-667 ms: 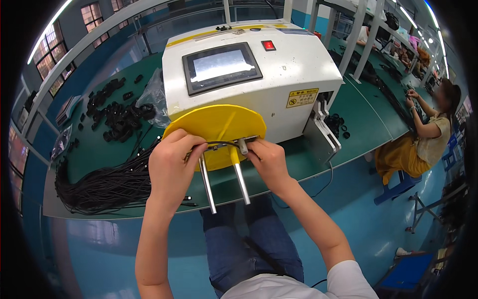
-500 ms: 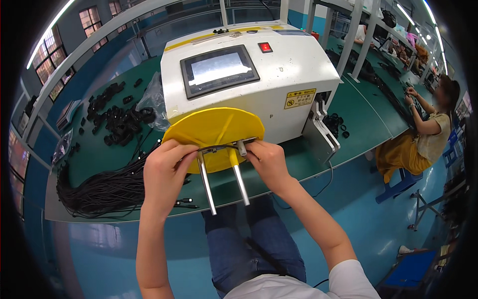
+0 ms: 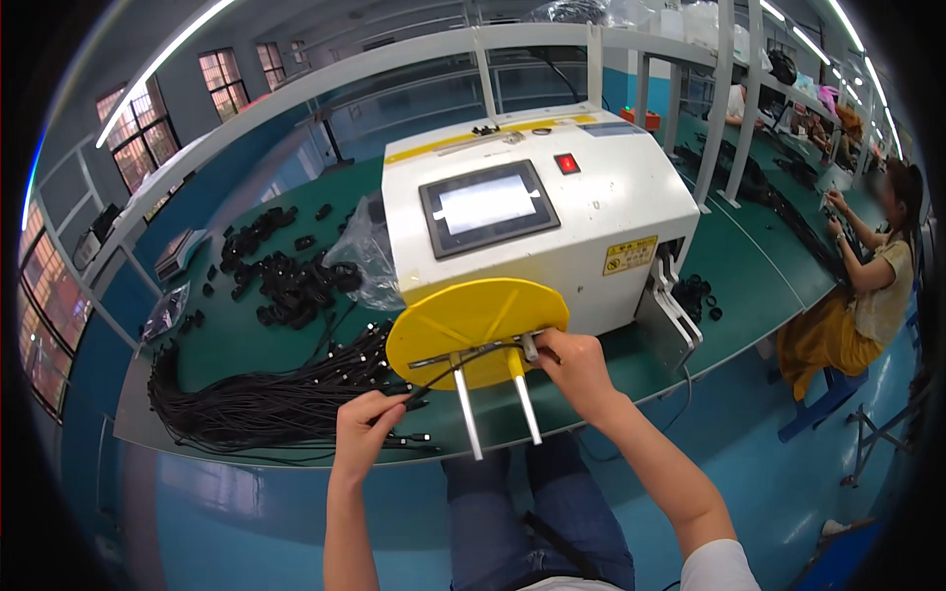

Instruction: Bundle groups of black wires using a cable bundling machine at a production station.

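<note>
Take the middle of the yellow disc (image 3: 426, 333) as a clock's centre, with twelve toward the top of the picture. The left hand (image 3: 367, 433) is between seven and eight o'clock, thumb and fingertips pinching a thin black cable (image 3: 434, 383) that slants up across the disc to a grey peg (image 3: 530, 347) between three and four. The right hand (image 3: 574, 372) is at about four o'clock, its fingertips beside the peg; I cannot tell whether they pinch the peg, the cable or neither. Two metal rods (image 3: 466, 412) jut from the disc toward five and six o'clock. The white machine (image 3: 581, 217) stands behind it at one o'clock. On the green table (image 3: 296, 361), a bundle of black cables (image 3: 246, 414) lies at eight, with small black parts (image 3: 296, 295) and a clear plastic bag (image 3: 367, 258) at ten. A seated co-worker (image 3: 880, 286) is well apart, near three o'clock.
</note>
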Tool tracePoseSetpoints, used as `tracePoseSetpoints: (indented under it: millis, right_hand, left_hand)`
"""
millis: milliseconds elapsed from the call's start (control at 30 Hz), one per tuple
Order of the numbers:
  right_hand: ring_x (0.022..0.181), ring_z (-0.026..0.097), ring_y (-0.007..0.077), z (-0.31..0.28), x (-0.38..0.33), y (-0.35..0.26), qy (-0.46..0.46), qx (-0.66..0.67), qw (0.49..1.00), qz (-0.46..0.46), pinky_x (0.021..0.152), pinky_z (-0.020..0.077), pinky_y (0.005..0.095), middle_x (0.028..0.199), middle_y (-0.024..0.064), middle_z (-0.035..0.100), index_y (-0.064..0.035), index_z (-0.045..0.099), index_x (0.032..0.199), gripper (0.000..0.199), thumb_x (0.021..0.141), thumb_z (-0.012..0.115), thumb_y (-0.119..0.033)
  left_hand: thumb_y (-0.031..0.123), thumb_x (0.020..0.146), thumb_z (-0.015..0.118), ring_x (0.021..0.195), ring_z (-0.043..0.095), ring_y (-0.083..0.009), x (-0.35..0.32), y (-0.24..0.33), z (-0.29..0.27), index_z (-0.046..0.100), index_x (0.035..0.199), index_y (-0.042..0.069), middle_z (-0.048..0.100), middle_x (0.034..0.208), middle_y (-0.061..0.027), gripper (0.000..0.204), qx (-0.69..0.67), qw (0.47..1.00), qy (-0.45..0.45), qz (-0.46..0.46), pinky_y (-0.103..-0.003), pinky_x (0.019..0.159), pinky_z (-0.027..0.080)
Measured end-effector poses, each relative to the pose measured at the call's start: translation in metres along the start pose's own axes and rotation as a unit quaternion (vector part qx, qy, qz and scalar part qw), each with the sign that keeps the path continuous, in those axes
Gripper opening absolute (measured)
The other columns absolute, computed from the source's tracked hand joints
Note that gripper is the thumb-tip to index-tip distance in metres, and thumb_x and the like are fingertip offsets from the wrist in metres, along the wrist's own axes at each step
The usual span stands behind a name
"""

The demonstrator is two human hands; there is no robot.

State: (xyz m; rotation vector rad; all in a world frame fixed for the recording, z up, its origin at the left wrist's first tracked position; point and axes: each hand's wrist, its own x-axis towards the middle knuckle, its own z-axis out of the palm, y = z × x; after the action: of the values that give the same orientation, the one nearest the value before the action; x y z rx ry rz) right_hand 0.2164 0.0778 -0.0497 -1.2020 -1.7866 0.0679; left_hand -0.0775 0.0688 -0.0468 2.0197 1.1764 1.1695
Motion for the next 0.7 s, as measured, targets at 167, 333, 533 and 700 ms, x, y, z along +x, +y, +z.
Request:
tracePoseSetpoints:
  millis: [167,333,533,700]
  right_hand:
    - [0.067,0.065,0.0249,-0.009,0.001,-0.003,-0.032,0.05,0.997,0.048,0.06,0.0496,0.0299,0.075,0.0121,0.065,-0.0008,0.061,0.086,0.013,0.075,0.068,-0.002]
    - [0.071,0.067,0.0172,-0.029,-0.005,-0.002,-0.035,0.145,0.983,0.106,0.064,0.0514,0.0258,0.076,0.0096,0.066,0.001,0.061,0.092,0.014,0.079,0.065,0.001]
    - [0.07,0.066,0.0147,-0.043,-0.02,0.003,-0.042,0.126,0.984,0.121,0.065,0.0521,0.025,0.075,0.0084,0.065,0.0027,0.061,0.097,0.016,0.08,0.061,0.003]
    - [0.069,0.066,0.015,-0.044,-0.034,0.012,-0.047,0.146,0.977,0.145,0.065,0.052,0.0245,0.074,0.009,0.064,0.0032,0.061,0.098,0.016,0.083,0.057,0.004]
  left_hand:
    - [-0.004,0.078,0.062,0.061,0.052,-0.0093,-0.013,-0.015,-0.007,0.069,0.092,-0.002,0.057,0.066,-0.0027,0.016,-0.046,0.999,0.01,-0.023,-0.021,0.054,0.036]
    - [-0.005,0.077,0.062,0.061,0.052,-0.0095,-0.011,-0.022,-0.008,0.069,0.092,-0.002,0.056,0.066,-0.0029,0.017,-0.043,0.998,0.02,-0.027,-0.022,0.054,0.036]
    - [-0.005,0.077,0.062,0.061,0.051,-0.0096,-0.006,-0.023,-0.009,0.069,0.093,-0.001,0.056,0.067,-0.0031,0.018,-0.026,0.999,0.017,-0.02,-0.021,0.054,0.037]
    - [-0.004,0.076,0.063,0.059,0.051,-0.0097,-0.009,-0.02,-0.016,0.069,0.095,0.0,0.056,0.066,-0.0032,0.021,-0.018,0.999,0.042,0.004,-0.021,0.053,0.036]
